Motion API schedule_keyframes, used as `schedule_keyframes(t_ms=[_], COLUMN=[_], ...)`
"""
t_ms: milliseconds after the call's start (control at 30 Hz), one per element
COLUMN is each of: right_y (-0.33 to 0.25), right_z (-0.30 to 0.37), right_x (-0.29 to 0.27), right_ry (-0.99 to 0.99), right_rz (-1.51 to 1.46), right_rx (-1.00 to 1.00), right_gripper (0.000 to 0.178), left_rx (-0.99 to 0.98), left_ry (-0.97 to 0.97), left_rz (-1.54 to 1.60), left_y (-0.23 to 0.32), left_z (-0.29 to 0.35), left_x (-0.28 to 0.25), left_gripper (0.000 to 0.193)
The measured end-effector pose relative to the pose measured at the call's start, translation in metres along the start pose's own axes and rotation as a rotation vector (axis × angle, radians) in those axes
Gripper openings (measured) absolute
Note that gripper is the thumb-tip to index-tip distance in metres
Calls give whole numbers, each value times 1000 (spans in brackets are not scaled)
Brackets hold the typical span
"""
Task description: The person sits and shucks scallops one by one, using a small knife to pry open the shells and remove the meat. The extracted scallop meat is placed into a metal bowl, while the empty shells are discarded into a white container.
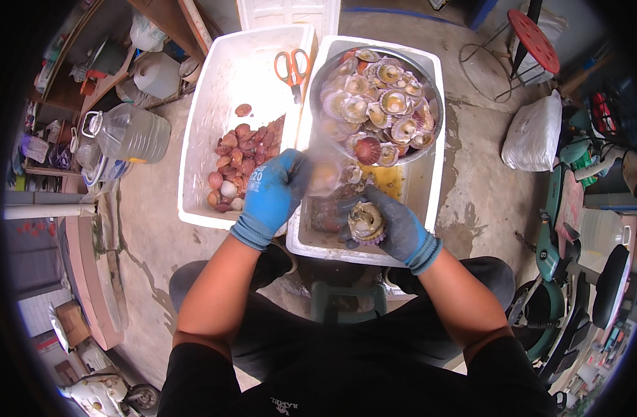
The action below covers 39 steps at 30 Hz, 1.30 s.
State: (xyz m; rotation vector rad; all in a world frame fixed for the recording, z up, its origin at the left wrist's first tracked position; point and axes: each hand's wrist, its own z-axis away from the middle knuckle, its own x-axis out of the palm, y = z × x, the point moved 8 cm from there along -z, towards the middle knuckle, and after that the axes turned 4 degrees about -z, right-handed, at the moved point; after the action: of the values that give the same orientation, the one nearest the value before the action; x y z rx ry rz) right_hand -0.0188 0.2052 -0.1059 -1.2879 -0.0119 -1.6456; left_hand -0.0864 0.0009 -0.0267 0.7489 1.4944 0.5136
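Right hand (395, 226): dark grey glove, cupped and clenched round an opened scallop (366, 221), flesh side up, over the near end of the right foam box (435, 174).
Left hand (273, 194): blue glove, at 9 o'clock from the scallop, closed on something pale at the fingertips; motion blur there, so I cannot tell whether it is a shell half or a tool.
Scallop location: in the right palm, low above the box, just beside the left fingertips.
Steel bowl (429, 132): at 12 o'clock from the hands, resting across the right box, heaped with opened scallops on the half shell.
Left foam box (193, 139): at 10 o'clock, unopened red scallops (242, 149) piled toward its near half; orange-handled scissors (292, 67) lie on the shared rim at the far end.
Surroundings: clear water jug (127, 132) at 9 o'clock on the concrete, green stool (346, 299) under the knees.
Technique, my read: keep the shell level so flesh and liquor stay put, keep thumb clear of the sharp rim, work over the box so drips land inside.
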Motion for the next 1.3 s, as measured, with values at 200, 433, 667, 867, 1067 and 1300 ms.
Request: schedule_keyframes(t_ms=[200,433,667,867,1067,1300], right_y=[-9,-21,-32,-24,-28,-16], right_z=[6,10,12,10,17,19], right_x=[-4,-13,-12,5,5,6], right_ry=[120,65,243,185,242,13], right_rz=[-193,47,242,290,703,761], right_rx=[-41,-238,-278,-265,-404,-302], right_gripper=[46,40,42,43,36,69], left_rx=[-470,-404,159,246,84,88], left_ry=[-162,-418,-382,-359,-368,-344], left_rz=[684,770,99,-151,-449,-352], left_y=[-13,24,58,54,36,16], left_z=[2,24,48,55,56,56], left_x=[17,44,52,66,74,81], left_gripper=[28,33,15,11,13,15])
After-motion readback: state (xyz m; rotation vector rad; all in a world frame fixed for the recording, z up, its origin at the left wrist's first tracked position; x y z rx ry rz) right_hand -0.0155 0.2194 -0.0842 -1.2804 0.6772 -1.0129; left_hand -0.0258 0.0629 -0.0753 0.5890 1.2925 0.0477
